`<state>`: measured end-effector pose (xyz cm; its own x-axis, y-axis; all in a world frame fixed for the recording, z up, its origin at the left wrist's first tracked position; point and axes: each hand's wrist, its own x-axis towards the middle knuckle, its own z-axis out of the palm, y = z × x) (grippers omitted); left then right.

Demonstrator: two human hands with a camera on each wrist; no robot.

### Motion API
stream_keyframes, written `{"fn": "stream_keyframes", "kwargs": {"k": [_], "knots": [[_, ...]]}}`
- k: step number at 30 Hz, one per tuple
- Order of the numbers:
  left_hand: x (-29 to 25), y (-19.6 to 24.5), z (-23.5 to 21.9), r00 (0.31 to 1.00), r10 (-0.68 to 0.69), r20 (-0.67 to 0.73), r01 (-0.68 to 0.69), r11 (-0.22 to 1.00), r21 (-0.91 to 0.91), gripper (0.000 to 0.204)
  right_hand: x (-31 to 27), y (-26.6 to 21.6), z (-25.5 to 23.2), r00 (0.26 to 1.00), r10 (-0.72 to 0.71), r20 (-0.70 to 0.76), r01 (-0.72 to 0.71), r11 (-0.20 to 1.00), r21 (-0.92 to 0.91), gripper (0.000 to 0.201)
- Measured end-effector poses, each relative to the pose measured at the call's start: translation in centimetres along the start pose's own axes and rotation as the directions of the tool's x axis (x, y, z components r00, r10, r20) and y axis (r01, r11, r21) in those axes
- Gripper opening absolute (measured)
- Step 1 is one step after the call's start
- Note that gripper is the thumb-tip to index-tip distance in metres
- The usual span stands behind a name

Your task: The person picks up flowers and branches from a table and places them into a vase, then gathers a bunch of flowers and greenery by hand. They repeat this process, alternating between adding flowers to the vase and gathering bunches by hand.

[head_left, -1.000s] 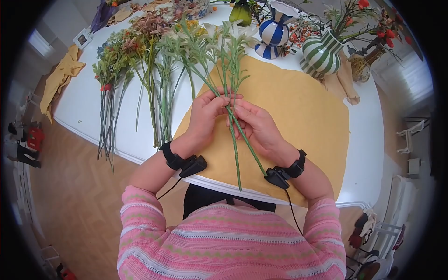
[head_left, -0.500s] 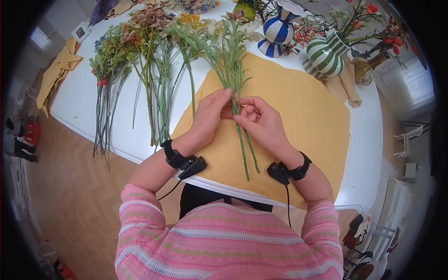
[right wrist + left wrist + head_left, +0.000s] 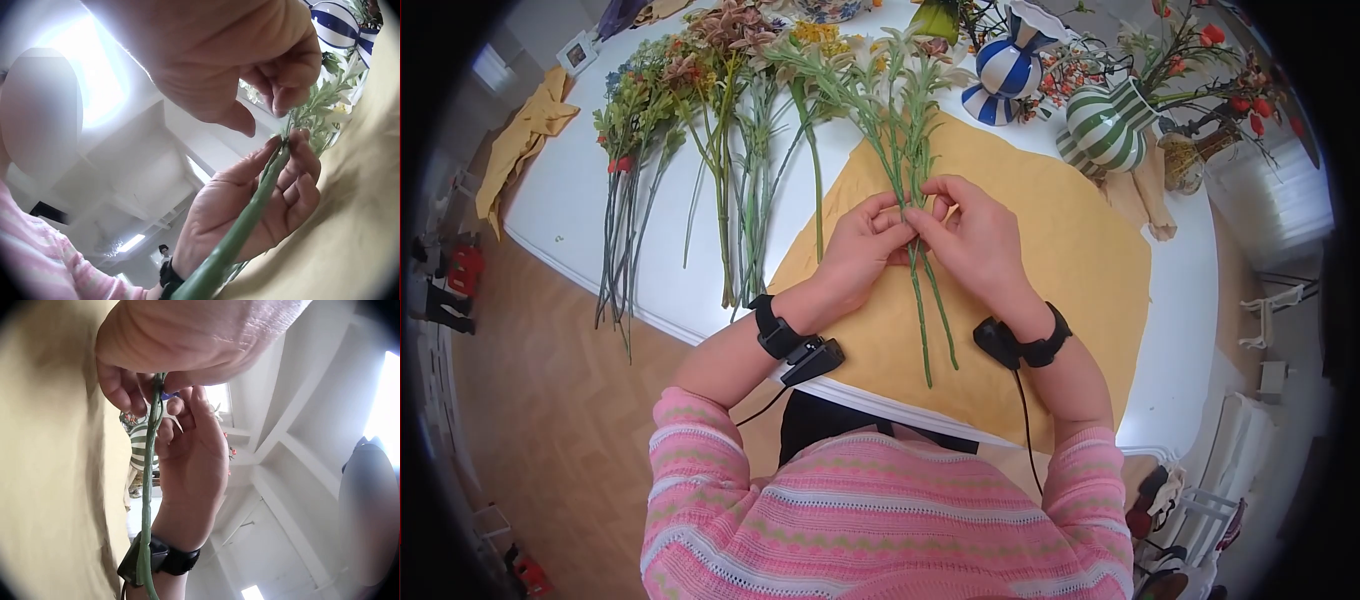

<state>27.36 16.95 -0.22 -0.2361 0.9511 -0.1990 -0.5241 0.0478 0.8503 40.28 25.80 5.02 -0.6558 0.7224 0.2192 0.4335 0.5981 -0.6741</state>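
Observation:
Two green stems with leafy pale-green tops are held upright over the yellow paper. The left hand pinches them between thumb and fingers at mid-stem; this pinch also shows in the right wrist view, where the left hand is below the right. At the same height, the right hand has its thumb and curled fingers around the leafy part's lower end. In the right wrist view, a small gap shows between the right hand's thumb and fingertips, beside the stems.
Loose flower stems lie in bunches on the white table at the left. A blue-and-white vase and a green-striped vase stand at the back right. Crumpled yellow paper hangs over the left edge.
The crossed stems have come closer together and stand more upright. The left hand has changed its hold to a pinch, and the right hand has risen along the stems.

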Motion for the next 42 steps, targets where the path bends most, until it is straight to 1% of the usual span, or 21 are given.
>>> {"fn": "stream_keyframes", "kwargs": {"k": [1,2,4,5,7,8,10,13,17,19,20,22,23,25,29,31,35,37,40,42], "knots": [[-0.1,0.1,0.2,1.000,0.016,-0.021,-0.016,1.000,-0.011,0.027,0.4,0.2,0.4,0.999,-0.052,-0.012,0.051,0.994,-0.096,0.030],[0.0,0.0,0.1,1.000,0.017,-0.022,-0.018,1.000,-0.010,0.027,0.8,0.2,0.7,0.998,-0.054,-0.012,0.053,0.994,-0.095,0.030],[0.2,-0.5,-0.4,0.999,0.036,0.014,-0.037,0.998,0.045,0.028,1.4,0.0,1.2,0.993,-0.115,-0.033,0.107,0.975,-0.194,0.032],[0.2,-0.7,-0.6,0.999,0.037,0.013,-0.038,0.998,0.044,0.028,1.6,-0.2,1.4,0.993,-0.117,-0.032,0.108,0.975,-0.194,0.032],[0.3,-0.8,-0.7,0.998,0.048,0.043,-0.054,0.988,0.148,0.023,2.0,-0.7,1.7,0.982,-0.175,-0.067,0.147,0.941,-0.305,0.030],[0.4,-0.9,-0.7,0.998,0.049,0.043,-0.055,0.987,0.148,0.023,2.1,-1.0,1.8,0.982,-0.176,-0.067,0.147,0.941,-0.305,0.030],[0.2,-0.8,-0.5,0.996,0.059,0.074,-0.070,0.984,0.163,0.025,2.3,-1.4,2.0,0.977,-0.213,-0.026,0.184,0.893,-0.411,0.023],[-0.4,-0.2,0.4,0.998,0.051,0.035,-0.056,0.985,0.166,0.030,2.8,-0.9,2.5,0.969,-0.246,-0.041,0.205,0.879,-0.430,0.019],[-0.3,-0.5,0.1,0.995,0.063,0.080,-0.076,0.983,0.166,0.038,2.8,-0.4,2.4,0.970,-0.231,-0.077,0.182,0.897,-0.402,0.015],[-0.3,-0.5,0.0,0.991,0.047,0.124,-0.061,0.992,0.112,0.042,2.7,-0.1,2.2,0.961,-0.240,-0.138,0.192,0.936,-0.295,0.015],[-0.3,-0.5,-0.2,0.991,0.047,0.124,-0.061,0.992,0.112,0.042,2.6,0.1,2.0,0.961,-0.240,-0.138,0.192,0.936,-0.296,0.015],[-0.3,-0.6,-0.5,0.976,0.010,0.218,-0.025,0.997,0.068,0.037,2.4,0.5,1.8,0.951,-0.254,-0.174,0.210,0.949,-0.236,0.014],[-0.3,-0.6,-0.4,0.976,0.010,0.218,-0.025,0.997,0.066,0.037,2.3,0.6,1.6,0.951,-0.254,-0.173,0.210,0.948,-0.237,0.014],[-0.3,-0.5,-0.3,0.971,-0.038,0.236,0.039,0.999,0.001,0.037,1.9,0.8,1.4,0.930,-0.283,-0.234,0.236,0.949,-0.209,0.012],[-0.3,-0.5,-0.3,0.967,-0.040,0.252,0.035,0.999,0.021,0.034,1.1,0.6,0.9,0.940,-0.246,-0.237,0.213,0.964,-0.157,0.011],[-0.2,-0.5,-0.3,0.963,-0.053,0.264,0.050,0.999,0.018,0.031,0.9,0.4,1.0,0.918,-0.255,-0.304,0.231,0.966,-0.114,0.012],[-0.2,-0.5,-0.3,0.956,-0.071,0.286,0.066,0.997,0.026,0.029,1.3,0.7,1.5,0.919,-0.234,-0.318,0.221,0.972,-0.075,0.011],[-0.2,-0.6,-0.3,0.948,-0.079,0.309,0.056,0.995,0.083,0.029,1.8,1.1,1.6,0.944,-0.193,-0.267,0.173,0.980,-0.099,0.011],[-0.2,-0.7,-0.1,0.963,-0.061,0.264,0.047,0.997,0.059,0.030,2.8,1.2,1.4,0.951,-0.180,-0.252,0.150,0.980,-0.134,0.013],[-0.2,-0.5,-0.2,0.960,-0.078,0.269,0.062,0.996,0.068,0.028,3.6,1.1,1.3,0.956,-0.152,-0.252,0.125,0.985,-0.118,0.014]]}}
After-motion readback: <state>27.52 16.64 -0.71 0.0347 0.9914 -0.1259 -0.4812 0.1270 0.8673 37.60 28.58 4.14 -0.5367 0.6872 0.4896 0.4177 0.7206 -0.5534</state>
